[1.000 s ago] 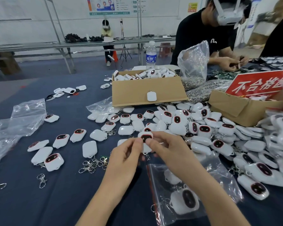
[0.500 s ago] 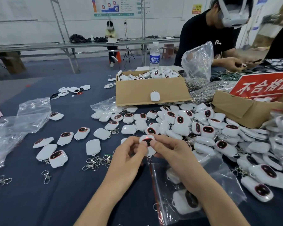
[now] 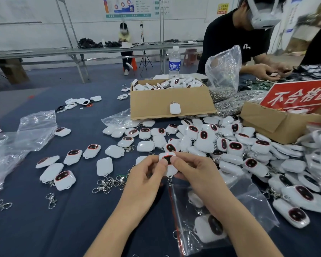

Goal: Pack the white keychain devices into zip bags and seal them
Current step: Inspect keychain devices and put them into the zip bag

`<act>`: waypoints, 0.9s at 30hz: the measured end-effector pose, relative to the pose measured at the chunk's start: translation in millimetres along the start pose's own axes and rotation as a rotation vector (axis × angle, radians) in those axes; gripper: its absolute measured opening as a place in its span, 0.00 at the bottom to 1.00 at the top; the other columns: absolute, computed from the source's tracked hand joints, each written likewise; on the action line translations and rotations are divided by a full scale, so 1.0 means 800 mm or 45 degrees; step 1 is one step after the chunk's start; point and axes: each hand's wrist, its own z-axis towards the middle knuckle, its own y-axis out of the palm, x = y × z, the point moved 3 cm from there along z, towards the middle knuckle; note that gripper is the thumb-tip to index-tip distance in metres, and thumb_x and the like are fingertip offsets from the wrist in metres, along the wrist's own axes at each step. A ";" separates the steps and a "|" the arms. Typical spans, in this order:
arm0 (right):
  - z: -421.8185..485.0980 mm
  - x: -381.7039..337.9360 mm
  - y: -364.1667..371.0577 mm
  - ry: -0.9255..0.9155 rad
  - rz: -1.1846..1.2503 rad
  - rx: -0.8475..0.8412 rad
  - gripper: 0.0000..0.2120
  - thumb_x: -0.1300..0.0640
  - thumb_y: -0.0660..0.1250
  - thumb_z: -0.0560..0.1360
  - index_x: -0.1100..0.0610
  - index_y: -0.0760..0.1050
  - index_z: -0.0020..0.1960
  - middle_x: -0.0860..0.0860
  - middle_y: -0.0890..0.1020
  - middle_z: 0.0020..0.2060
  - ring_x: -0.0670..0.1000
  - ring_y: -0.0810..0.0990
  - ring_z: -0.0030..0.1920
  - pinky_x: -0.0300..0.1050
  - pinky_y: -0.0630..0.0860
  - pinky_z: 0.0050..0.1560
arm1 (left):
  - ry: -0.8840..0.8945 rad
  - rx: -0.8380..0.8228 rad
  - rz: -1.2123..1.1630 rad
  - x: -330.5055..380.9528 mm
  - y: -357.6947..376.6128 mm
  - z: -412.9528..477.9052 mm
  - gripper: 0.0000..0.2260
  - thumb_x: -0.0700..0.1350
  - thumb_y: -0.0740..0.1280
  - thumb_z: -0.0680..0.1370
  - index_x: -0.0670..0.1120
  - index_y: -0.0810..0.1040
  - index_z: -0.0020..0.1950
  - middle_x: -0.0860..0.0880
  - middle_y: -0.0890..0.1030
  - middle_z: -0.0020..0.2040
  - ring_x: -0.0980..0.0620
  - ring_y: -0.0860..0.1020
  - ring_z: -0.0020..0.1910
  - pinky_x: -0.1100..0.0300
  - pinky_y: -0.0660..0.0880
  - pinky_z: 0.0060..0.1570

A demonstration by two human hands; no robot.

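Devices (image 3: 167,83) are piling up in the open cardboard box (image 3: 156,106) at mid-table, with one more lying on its front flap. The clear zip bag (image 3: 252,206) is lying flat on the dark cloth under the right forearm, holding at least two bagged devices (image 3: 209,229). The arm is covering part of it, so the count and seal are hard to make out. A second box (image 3: 267,125) is running off the right edge, a red sign (image 3: 295,95) mostly hiding its contents. Just above the bag, the left hand (image 3: 146,175) and right hand (image 3: 195,171) are pinching one white keychain device (image 3: 168,164) between thumbs and curled fingers, dark face up, ring hanging below.
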 end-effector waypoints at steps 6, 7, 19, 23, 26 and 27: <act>0.002 0.006 0.001 0.019 -0.076 0.032 0.17 0.52 0.71 0.78 0.30 0.83 0.39 0.41 0.86 0.37 0.41 0.83 0.38 0.36 0.81 0.49 | 0.023 -0.009 0.038 -0.004 -0.001 0.000 0.09 0.50 0.64 0.83 0.62 0.83 0.51 0.60 0.80 0.37 0.61 0.76 0.35 0.71 0.72 0.38; 0.002 0.007 0.001 0.023 -0.074 0.031 0.16 0.52 0.71 0.77 0.30 0.83 0.40 0.42 0.87 0.38 0.42 0.83 0.38 0.38 0.81 0.51 | 0.027 -0.013 0.041 -0.004 -0.001 0.000 0.10 0.50 0.64 0.83 0.63 0.83 0.52 0.60 0.81 0.37 0.62 0.76 0.35 0.71 0.72 0.38; 0.006 0.012 0.003 0.013 0.134 -0.013 0.14 0.63 0.70 0.78 0.46 0.86 0.41 0.49 0.88 0.40 0.45 0.87 0.42 0.32 0.80 0.41 | -0.001 -0.095 0.005 -0.011 0.000 0.003 0.14 0.44 0.68 0.82 0.65 0.82 0.56 0.48 0.86 0.50 0.46 0.82 0.51 0.55 0.80 0.51; 0.005 0.010 0.004 0.002 0.094 -0.016 0.18 0.61 0.71 0.77 0.40 0.86 0.38 0.47 0.88 0.39 0.44 0.87 0.41 0.32 0.80 0.42 | 0.007 -0.089 0.028 -0.013 0.000 0.004 0.14 0.43 0.68 0.81 0.65 0.82 0.56 0.49 0.86 0.51 0.45 0.82 0.54 0.49 0.79 0.58; 0.005 0.011 0.003 0.001 0.057 -0.001 0.17 0.58 0.71 0.77 0.37 0.86 0.39 0.47 0.88 0.40 0.46 0.87 0.42 0.33 0.80 0.43 | 0.017 -0.096 0.030 -0.012 0.000 0.005 0.12 0.47 0.68 0.80 0.64 0.82 0.57 0.51 0.86 0.52 0.46 0.82 0.55 0.49 0.79 0.60; 0.005 0.012 0.002 0.008 0.040 0.008 0.16 0.57 0.72 0.77 0.37 0.85 0.40 0.48 0.88 0.40 0.48 0.87 0.42 0.34 0.81 0.43 | 0.018 -0.096 0.026 -0.012 0.000 0.005 0.12 0.48 0.67 0.79 0.64 0.82 0.57 0.51 0.86 0.52 0.46 0.82 0.55 0.48 0.79 0.60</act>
